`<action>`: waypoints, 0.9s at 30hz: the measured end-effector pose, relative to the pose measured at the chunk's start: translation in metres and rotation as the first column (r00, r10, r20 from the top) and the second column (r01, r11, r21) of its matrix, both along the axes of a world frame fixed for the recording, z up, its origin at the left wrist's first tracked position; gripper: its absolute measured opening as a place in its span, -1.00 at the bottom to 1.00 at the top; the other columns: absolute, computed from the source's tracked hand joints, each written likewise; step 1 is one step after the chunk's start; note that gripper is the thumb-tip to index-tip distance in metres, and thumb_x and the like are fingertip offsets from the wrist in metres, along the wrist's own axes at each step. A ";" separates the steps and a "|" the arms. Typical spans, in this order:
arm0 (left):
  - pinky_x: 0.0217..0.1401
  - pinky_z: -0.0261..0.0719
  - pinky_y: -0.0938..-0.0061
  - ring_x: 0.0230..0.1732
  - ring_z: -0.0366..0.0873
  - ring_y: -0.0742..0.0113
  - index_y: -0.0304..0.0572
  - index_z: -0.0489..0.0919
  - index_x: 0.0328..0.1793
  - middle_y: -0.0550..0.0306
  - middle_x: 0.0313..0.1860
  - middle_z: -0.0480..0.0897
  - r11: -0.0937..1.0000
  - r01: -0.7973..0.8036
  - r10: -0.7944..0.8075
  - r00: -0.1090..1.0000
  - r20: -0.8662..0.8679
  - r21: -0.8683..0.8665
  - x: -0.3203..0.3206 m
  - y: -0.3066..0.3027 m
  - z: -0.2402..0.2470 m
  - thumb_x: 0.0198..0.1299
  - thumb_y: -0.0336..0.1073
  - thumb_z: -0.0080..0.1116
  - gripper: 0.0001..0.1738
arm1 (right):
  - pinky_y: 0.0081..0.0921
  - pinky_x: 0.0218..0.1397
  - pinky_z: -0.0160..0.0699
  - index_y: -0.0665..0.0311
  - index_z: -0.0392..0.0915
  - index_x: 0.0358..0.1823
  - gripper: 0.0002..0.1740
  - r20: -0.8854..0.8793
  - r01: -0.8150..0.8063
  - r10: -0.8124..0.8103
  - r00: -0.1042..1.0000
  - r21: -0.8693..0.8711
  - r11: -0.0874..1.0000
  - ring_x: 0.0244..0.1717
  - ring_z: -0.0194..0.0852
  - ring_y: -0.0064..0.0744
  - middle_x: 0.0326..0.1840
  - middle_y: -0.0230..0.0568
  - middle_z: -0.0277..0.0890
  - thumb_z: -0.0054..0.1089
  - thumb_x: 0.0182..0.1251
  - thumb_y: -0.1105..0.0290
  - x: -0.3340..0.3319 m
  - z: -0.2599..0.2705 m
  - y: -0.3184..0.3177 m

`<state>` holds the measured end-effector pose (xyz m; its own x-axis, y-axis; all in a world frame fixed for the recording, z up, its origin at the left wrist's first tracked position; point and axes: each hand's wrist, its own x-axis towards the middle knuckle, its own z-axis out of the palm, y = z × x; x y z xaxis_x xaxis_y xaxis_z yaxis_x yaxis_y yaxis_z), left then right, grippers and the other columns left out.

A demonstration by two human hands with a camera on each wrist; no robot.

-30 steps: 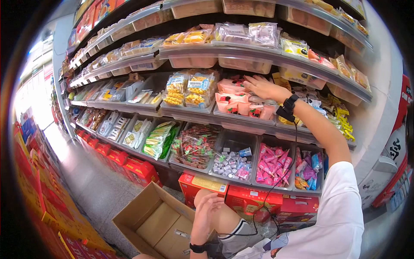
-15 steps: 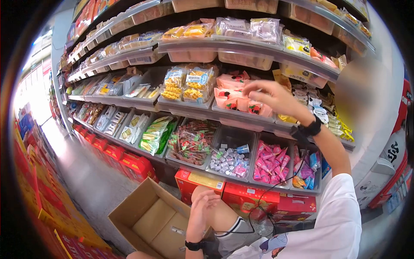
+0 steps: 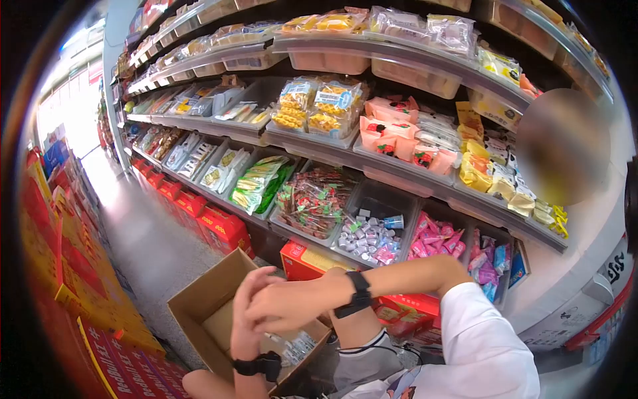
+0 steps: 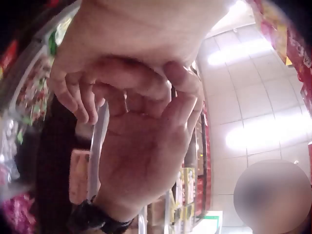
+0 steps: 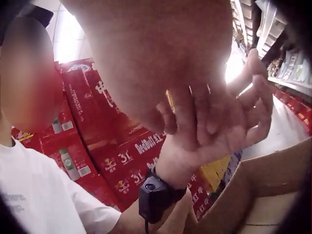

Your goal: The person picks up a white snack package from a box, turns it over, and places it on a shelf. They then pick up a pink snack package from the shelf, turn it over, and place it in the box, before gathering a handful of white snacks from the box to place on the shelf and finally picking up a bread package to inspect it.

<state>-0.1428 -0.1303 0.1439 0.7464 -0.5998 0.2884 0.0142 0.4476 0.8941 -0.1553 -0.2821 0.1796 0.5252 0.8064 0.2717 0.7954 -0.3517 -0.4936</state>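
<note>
Cardboard box (image 3: pixel 203 307) open below, right hand (image 3: pixel 292 302) resting on left hand (image 3: pixel 244 329)

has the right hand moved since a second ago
Yes: the right hand came down from the pink packets to the left hand, over the cardboard box.

The right hand (image 3: pixel 292 304) lies across the left hand (image 3: pixel 244 338), touching it. Both are in front of the person, above the near side of the open brown cardboard box (image 3: pixel 206 292). The box stands on the grey tiled floor (image 3: pixel 146 259), before the tiered metal shelving (image 3: pixel 412 179). Red cardboard cartons (image 3: pixel 222 229) sit in a row under the lowest shelf, behind the box. Clear plastic bins (image 3: pixel 382 199) of wrapped sweets line the shelves above. Across the aisle, to the left, stand stacked red printed cases (image 3: pixel 60 266).
</note>
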 end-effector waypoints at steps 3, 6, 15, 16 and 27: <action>0.25 0.58 0.45 0.17 0.62 0.31 -0.33 0.45 0.44 0.00 0.25 0.62 0.997 0.029 -0.038 0.993 -0.114 -0.076 0.043 0.031 -0.022 0.45 -0.26 0.10 -0.50 | -0.26 -0.15 0.57 0.35 0.63 -0.13 -0.80 -0.137 0.030 -0.002 0.991 0.207 0.978 -0.23 0.65 -0.16 -0.30 0.00 0.65 0.27 0.41 0.34 0.038 -0.016 0.026; 0.23 0.59 0.48 0.19 0.61 0.36 -0.33 0.42 0.48 0.01 0.32 0.59 0.966 0.215 -0.251 0.904 -0.345 -0.140 0.113 0.074 -0.082 0.46 -0.37 0.10 -0.51 | -0.31 -0.12 0.58 0.35 0.65 -0.13 -0.82 -0.308 0.101 -0.006 0.952 0.295 0.950 -0.26 0.62 -0.30 -0.30 -0.06 0.65 0.28 0.41 0.36 0.072 -0.042 0.050; 0.59 0.31 0.31 0.53 0.34 0.15 -0.32 0.34 0.56 -0.03 0.48 0.42 0.835 -0.247 0.066 0.932 0.356 0.492 0.111 0.112 -0.159 0.38 -0.42 0.09 -0.39 | -0.26 0.16 0.59 0.27 0.73 -0.10 -0.86 -0.320 -0.080 0.245 0.915 0.451 0.889 0.02 0.62 -0.18 -0.09 -0.18 0.68 0.30 0.44 0.38 0.140 -0.149 0.058; 0.53 0.40 0.33 0.47 0.41 0.16 -0.32 0.36 0.55 -0.06 0.45 0.41 0.851 -0.245 0.120 0.952 0.281 0.464 0.125 0.102 -0.210 0.39 -0.43 0.08 -0.41 | -0.31 0.15 0.60 0.25 0.74 -0.12 -0.89 -0.340 -0.061 0.229 0.912 0.440 0.896 -0.02 0.64 -0.25 -0.11 -0.20 0.69 0.30 0.43 0.42 0.148 -0.165 0.051; -0.06 0.52 0.60 -0.17 0.54 0.54 -0.31 0.58 0.20 0.23 -0.09 0.64 0.934 -0.157 0.331 0.723 -0.606 0.322 0.148 0.083 -0.212 0.54 -0.17 -0.01 -0.63 | -0.42 -0.07 0.60 0.30 0.71 -0.20 -0.89 -0.666 0.090 0.166 0.727 0.332 0.939 -0.21 0.64 -0.32 -0.24 -0.18 0.68 0.35 0.25 0.51 0.190 -0.208 0.054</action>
